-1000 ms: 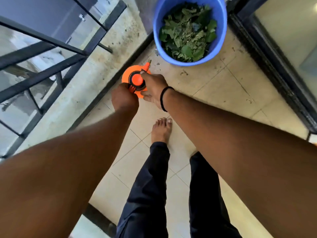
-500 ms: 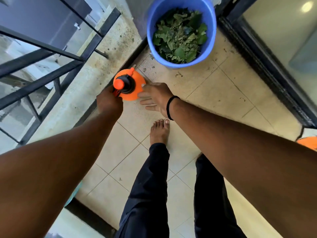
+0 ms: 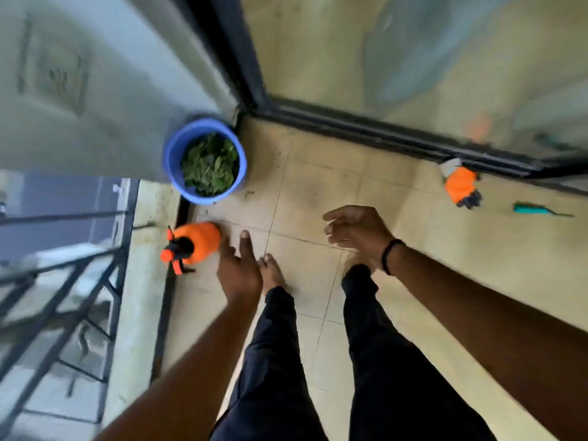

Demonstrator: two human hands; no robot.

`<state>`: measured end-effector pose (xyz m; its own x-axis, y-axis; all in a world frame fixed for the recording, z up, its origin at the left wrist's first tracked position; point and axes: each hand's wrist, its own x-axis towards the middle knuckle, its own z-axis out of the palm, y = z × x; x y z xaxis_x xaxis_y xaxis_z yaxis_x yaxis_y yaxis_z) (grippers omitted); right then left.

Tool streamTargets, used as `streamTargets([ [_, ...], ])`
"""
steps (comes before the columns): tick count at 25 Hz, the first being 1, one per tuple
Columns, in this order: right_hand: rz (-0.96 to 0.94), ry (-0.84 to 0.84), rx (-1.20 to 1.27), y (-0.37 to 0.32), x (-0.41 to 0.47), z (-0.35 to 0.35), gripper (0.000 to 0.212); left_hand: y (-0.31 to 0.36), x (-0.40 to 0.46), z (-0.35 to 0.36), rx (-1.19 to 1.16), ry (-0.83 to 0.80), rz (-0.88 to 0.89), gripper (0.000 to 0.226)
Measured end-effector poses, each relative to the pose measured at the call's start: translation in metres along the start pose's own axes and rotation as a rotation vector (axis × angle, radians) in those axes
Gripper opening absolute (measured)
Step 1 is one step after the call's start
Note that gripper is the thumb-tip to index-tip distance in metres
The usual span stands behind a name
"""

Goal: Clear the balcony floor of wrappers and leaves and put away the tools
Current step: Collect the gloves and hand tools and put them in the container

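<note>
While both hands hung free of any tool, the orange plastic pump sprayer with its black cap (image 3: 194, 244) sat on the floor at the very edge of the pale tiled balcony floor (image 3: 318, 192), beside the dark metal railing (image 3: 63, 281). The left hand (image 3: 239, 268) was released, fingers straight, just beside the sprayer, and whether it touched the bottle could not be told through the blur. The right hand (image 3: 356, 232) hovered loosely curled and held nothing. A careless nudge from that near hand or the bare foot (image 3: 270, 272) could have tipped the sprayer toward the railing gap. The round blue plastic bucket of green leaves (image 3: 205, 160) stood in the corner. Well apart by the sliding-door track (image 3: 381, 128), the orange work glove (image 3: 461, 187) and teal-handled hand tool (image 3: 534, 210) lay where a step might have caught them.
</note>
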<state>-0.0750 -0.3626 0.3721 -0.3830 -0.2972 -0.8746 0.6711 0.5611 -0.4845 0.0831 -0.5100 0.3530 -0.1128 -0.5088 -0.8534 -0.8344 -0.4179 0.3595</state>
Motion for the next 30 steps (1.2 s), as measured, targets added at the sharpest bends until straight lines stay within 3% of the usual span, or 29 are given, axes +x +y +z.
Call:
streamTargets([
  [2, -0.076, 0.106, 0.001, -0.027, -0.074, -0.084, 0.019, 0.052, -0.081, 0.022, 0.167, -0.124, 0.177, 0.049],
  [3, -0.102, 0.159, 0.021, -0.038, -0.115, -0.121, 0.016, 0.073, -0.118, 0.032, 0.179, -0.195, 0.228, 0.042],
  [5, -0.145, 0.264, 0.165, -0.055, -0.192, -0.188, 0.006, 0.128, -0.212, 0.056, 0.240, -0.358, 0.277, 0.047],
  [7, -0.196, 0.329, 0.361, -0.059, -0.261, -0.245, 0.008, 0.163, -0.273, 0.102, 0.346, -0.501, 0.344, 0.070],
  [9, -0.262, 0.409, 0.500, -0.053, -0.305, -0.283, 0.013, 0.194, -0.314, 0.146, 0.462, -0.585, 0.429, 0.075],
  [12, -0.271, 0.651, 0.801, -0.012, -0.357, -0.336, 0.018, 0.233, -0.374, 0.219, 0.502, -0.745, 0.484, 0.026],
  [14, -0.242, 0.789, 1.057, 0.013, -0.377, -0.363, 0.017, 0.252, -0.396, 0.258, 0.533, -0.787, 0.506, 0.021],
  [18, -0.213, 0.905, 1.287, 0.040, -0.404, -0.396, 0.022, 0.268, -0.403, 0.324, 0.694, -0.829, 0.607, 0.038],
  [20, -0.239, 0.962, 1.354, 0.121, -0.454, -0.376, 0.025, 0.178, -0.441, 0.340, 0.823, -0.946, 0.698, 0.048],
  [23, -0.305, 1.068, 1.467, 0.116, -0.461, -0.404, 0.025, 0.183, -0.480, 0.399, 0.943, -1.142, 0.647, 0.045],
  [26, -0.408, 1.143, 1.547, 0.095, -0.466, -0.432, 0.026, 0.199, -0.529, 0.460, 1.103, -1.352, 0.718, 0.041],
  [30, -0.475, 1.221, 1.707, 0.098, -0.459, -0.465, 0.027, 0.216, -0.589, 0.531, 1.175, -1.449, 0.836, 0.035],
])
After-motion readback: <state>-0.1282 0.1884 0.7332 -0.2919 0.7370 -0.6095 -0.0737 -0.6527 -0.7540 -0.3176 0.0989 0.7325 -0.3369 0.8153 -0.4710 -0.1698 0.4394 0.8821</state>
